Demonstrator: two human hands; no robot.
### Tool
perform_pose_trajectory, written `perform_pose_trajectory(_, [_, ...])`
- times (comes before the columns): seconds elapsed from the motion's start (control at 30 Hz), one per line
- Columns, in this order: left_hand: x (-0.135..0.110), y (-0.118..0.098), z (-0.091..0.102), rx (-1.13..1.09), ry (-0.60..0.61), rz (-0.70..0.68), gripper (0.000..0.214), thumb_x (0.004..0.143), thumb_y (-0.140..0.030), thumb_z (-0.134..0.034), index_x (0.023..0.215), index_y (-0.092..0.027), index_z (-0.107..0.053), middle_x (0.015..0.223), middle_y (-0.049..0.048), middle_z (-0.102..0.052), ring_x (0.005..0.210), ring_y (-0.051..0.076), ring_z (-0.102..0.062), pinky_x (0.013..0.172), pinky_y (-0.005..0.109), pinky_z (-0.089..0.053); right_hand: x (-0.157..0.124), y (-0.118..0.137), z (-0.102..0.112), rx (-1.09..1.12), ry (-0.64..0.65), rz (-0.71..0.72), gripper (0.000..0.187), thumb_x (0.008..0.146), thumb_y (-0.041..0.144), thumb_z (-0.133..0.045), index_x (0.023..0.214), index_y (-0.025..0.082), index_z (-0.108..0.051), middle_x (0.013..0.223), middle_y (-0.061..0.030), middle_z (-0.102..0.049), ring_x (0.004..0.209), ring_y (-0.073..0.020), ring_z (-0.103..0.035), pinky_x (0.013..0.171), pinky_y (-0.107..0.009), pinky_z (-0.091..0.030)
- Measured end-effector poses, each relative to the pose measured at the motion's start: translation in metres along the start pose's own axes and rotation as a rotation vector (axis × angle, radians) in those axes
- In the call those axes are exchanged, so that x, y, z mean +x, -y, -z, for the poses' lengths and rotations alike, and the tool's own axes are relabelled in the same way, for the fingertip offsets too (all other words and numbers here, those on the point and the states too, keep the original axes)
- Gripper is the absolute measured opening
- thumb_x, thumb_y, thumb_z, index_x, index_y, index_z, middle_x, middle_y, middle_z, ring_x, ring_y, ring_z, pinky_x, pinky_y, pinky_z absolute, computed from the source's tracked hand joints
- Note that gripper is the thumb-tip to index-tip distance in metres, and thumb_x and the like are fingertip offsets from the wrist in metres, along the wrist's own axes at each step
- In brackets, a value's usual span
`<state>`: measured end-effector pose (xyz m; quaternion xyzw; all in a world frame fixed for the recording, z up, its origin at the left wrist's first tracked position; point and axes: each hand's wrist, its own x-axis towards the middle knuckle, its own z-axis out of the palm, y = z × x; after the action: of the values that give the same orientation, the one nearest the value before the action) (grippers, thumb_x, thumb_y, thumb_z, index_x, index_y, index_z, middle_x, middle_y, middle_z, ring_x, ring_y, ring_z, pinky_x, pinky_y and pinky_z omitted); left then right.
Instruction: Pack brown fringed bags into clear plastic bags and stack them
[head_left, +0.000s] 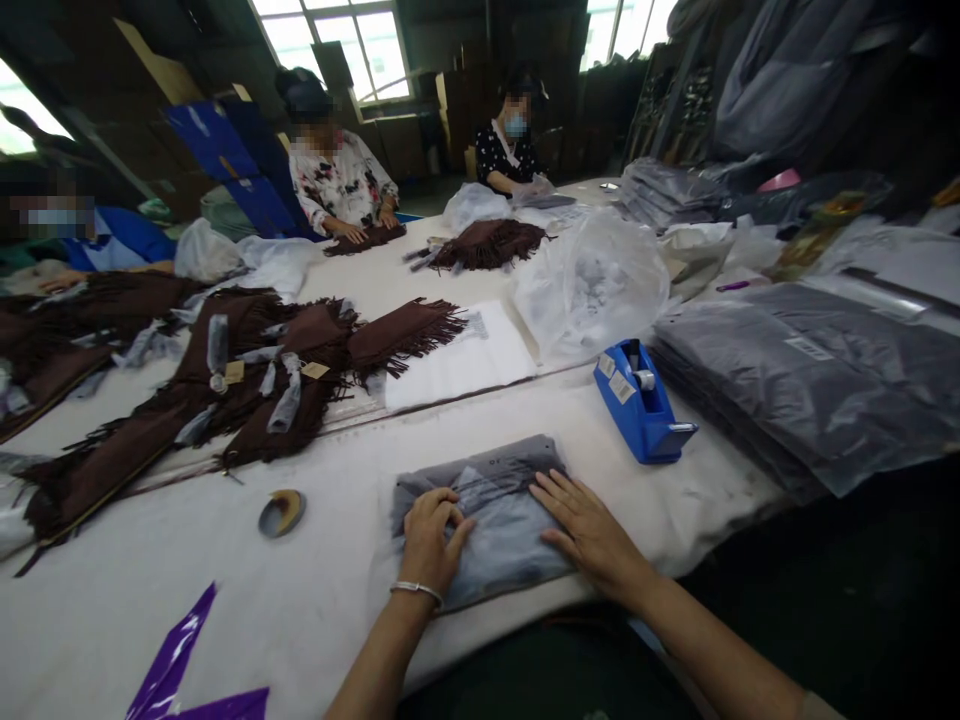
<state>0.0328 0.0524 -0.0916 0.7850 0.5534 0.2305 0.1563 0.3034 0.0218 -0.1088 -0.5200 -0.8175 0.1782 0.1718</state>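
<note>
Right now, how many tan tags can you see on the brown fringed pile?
2: one tan tag and another to its right, both beyond and left of your left hand. More may be hidden.

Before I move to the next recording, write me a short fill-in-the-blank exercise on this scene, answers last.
1. The left hand and the ____ hand both touch the packet.
2. The bangle is on the ____ wrist.
3. The tape dispenser is coloured ____.
4. The shiny strip at the picture's lower left is coloured ____.

Missing words: right; left; blue; purple.
</note>
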Motion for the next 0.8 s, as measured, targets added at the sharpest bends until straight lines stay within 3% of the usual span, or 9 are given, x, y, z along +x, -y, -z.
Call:
perform_pose_trajectory(0.1, [-0.001,0.002,-0.004,0.040,-0.031,-0.024,0.014,0.084,-0.029,-0.054,0.073,-0.020,-0.057,0.105,0.0062,-0.060,0.103,0.025,-0.051,0.087,0.043,-0.039,-0.008,-0.014,-0.001,0.016,-0.089,-0.109,0.050,0.092,0.035,-0.039,0.140,0.026,-0.031,0.147,-0.0037,-0.031,0.136,-0.0235,-0.025,0.110,-0.050,-0.025])
perform_pose_trajectory(0.2, [-0.001,0.009,-0.008,0.063,-0.067,-0.056,0.019,0.085,-0.035,-0.051,0.074,-0.021,-0.058,0.105,0.0066,-0.061,0.102,0.026,-0.052,0.086,0.043,-0.040,-0.018,-0.026,0.012,0.191,-0.229,-0.213,0.040,0.088,0.035,-0.047,0.127,0.028,-0.051,0.134,-0.0023,-0.050,0.129,-0.0236,-0.039,0.108,-0.046,-0.030])
perform_pose_trajectory(0.27, [0.000,0.015,-0.011,0.060,-0.079,-0.076,0.022,0.085,-0.039,-0.050,0.075,-0.021,-0.059,0.105,0.0064,-0.061,0.102,0.026,-0.052,0.086,0.042,-0.040,-0.024,-0.039,0.030,0.309,-0.427,-0.363,0.030,0.085,0.039,-0.050,0.108,0.027,-0.065,0.117,-0.0028,-0.063,0.116,-0.0230,-0.052,0.102,-0.041,-0.038])
perform_pose_trajectory(0.33, [0.001,0.020,-0.014,0.055,-0.069,-0.090,0.025,0.084,-0.043,-0.050,0.076,-0.022,-0.059,0.105,0.0058,-0.061,0.102,0.026,-0.053,0.085,0.041,-0.041,-0.031,-0.058,0.054,0.327,-0.650,-0.531,0.033,0.087,0.045,-0.045,0.097,0.023,-0.067,0.104,-0.0060,-0.068,0.101,-0.0232,-0.059,0.092,-0.040,-0.045])
perform_pose_trajectory(0.43, [0.001,0.021,-0.017,0.058,-0.075,-0.082,0.030,0.085,-0.048,-0.046,0.075,-0.023,-0.059,0.106,0.0055,-0.061,0.102,0.027,-0.053,0.084,0.042,-0.041,-0.035,-0.091,0.094,0.277,-0.854,-0.679,0.047,0.088,0.051,-0.035,0.105,0.016,-0.062,0.104,-0.0112,-0.066,0.096,-0.0250,-0.059,0.085,-0.041,-0.046])
perform_pose_trajectory(0.5, [0.001,0.020,-0.017,0.068,-0.098,-0.072,0.034,0.086,-0.050,-0.043,0.074,-0.022,-0.059,0.107,0.0061,-0.061,0.103,0.027,-0.052,0.084,0.043,-0.041,-0.029,-0.109,0.112,0.300,-0.887,-0.706,0.049,0.087,0.053,-0.036,0.106,0.016,-0.062,0.104,-0.0111,-0.066,0.097,-0.0247,-0.059,0.084,-0.039,-0.046])
perform_pose_trajectory(0.6, [0.001,0.020,-0.016,0.085,-0.085,-0.080,0.034,0.086,-0.050,-0.043,0.075,-0.022,-0.059,0.106,0.0064,-0.061,0.102,0.027,-0.053,0.084,0.042,-0.041,-0.015,-0.123,0.121,0.379,-0.814,-0.678,0.044,0.083,0.052,-0.042,0.091,0.018,-0.069,0.097,-0.0083,-0.069,0.092,-0.0228,-0.061,0.080,-0.035,-0.048])
perform_pose_trajectory(0.67, [0.001,0.020,-0.014,0.095,-0.061,-0.082,0.032,0.085,-0.049,-0.045,0.075,-0.022,-0.060,0.106,0.0060,-0.062,0.102,0.026,-0.053,0.084,0.041,-0.042,-0.010,-0.122,0.118,0.410,-0.799,-0.659,0.041,0.083,0.049,-0.044,0.085,0.019,-0.071,0.100,-0.0077,-0.068,0.092,-0.0218,-0.062,0.080,-0.034,-0.047])
perform_pose_trajectory(0.8, [0.000,0.023,-0.014,0.106,-0.052,-0.076,0.029,0.085,-0.047,-0.048,0.076,-0.023,-0.060,0.108,0.0054,-0.062,0.104,0.026,-0.053,0.084,0.041,-0.043,-0.023,-0.107,0.100,0.364,-0.896,-0.665,0.037,0.083,0.047,-0.044,0.085,0.020,-0.071,0.117,-0.0079,-0.061,0.109,-0.0228,-0.053,0.095,-0.037,-0.039])
